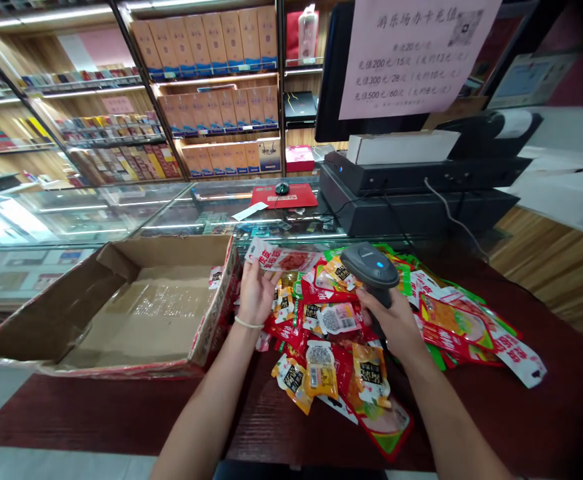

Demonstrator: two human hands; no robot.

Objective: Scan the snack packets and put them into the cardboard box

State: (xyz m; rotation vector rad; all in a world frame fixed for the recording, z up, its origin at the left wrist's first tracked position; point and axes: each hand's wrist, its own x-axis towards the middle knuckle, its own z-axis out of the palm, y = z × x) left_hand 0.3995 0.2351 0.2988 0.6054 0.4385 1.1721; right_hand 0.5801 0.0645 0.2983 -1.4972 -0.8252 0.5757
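My right hand (pixel 396 327) is wrapped round the grip of a dark barcode scanner (pixel 369 263), which shows a small blue light on top. In my left hand (pixel 257 293) is a white and red snack packet (pixel 284 259), pinched near its left end. Below and between both hands lies a heap of snack packets in red, yellow, green and white. Among them are a yellow packet (pixel 370 373) and a red packet (pixel 384 420) at the front. Several more, such as a red and orange packet (pixel 454 320), spread to the right of the scanner.
An open cardboard box (pixel 141 370) stands left of the heap on the dark red table (pixel 271 437). Behind are a glass counter (pixel 171 212) with a mouse (pixel 282 189) on a red mat (pixel 301 197), a black till (pixel 416 207), a monitor bearing a pink notice (pixel 411 60), and stocked shelves.
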